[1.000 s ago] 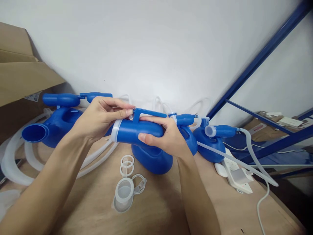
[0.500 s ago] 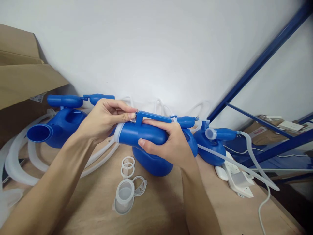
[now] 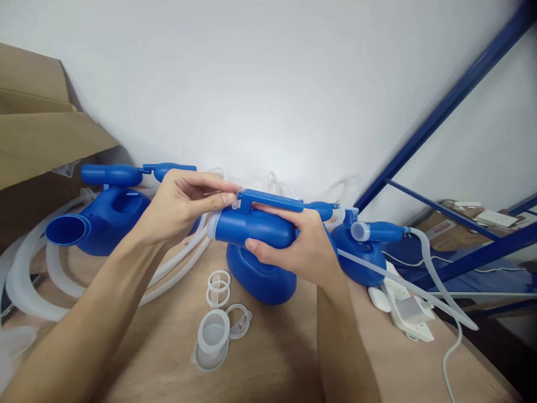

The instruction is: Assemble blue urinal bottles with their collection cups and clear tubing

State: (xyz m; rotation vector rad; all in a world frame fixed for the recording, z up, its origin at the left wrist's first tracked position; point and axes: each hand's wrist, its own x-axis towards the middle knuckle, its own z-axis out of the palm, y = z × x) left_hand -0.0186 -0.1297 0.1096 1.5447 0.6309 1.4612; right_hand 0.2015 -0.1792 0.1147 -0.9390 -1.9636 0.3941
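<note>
A blue plastic cylinder with a rounded end [image 3: 268, 228] lies level in my right hand [image 3: 304, 240], which is wrapped round its right end. Along its top runs a blue bar-shaped handle [image 3: 274, 200], and a translucent white ring cap [image 3: 212, 225] covers its left end. My left hand [image 3: 184, 196] pinches a small clear piece [image 3: 237, 199] at the handle's left tip; its exact kind is hard to make out. Below sits a blue plastic urinal bottle [image 3: 262, 277] on the table, partly hidden by the cylinder and my right hand.
White rings and clear lids [image 3: 213, 336] lie in front. Another blue bottle [image 3: 109, 218] with an open mouth and coiled clear tubing [image 3: 25, 274] is at left, near a cardboard box [image 3: 50, 134]. At right are a blue bottle [image 3: 361, 260], a power strip [image 3: 413, 319] and a blue rack [image 3: 444, 106].
Both hands and the blue cylinder have shifted slightly to the right. The small clear piece at the handle's tip shows more now.
</note>
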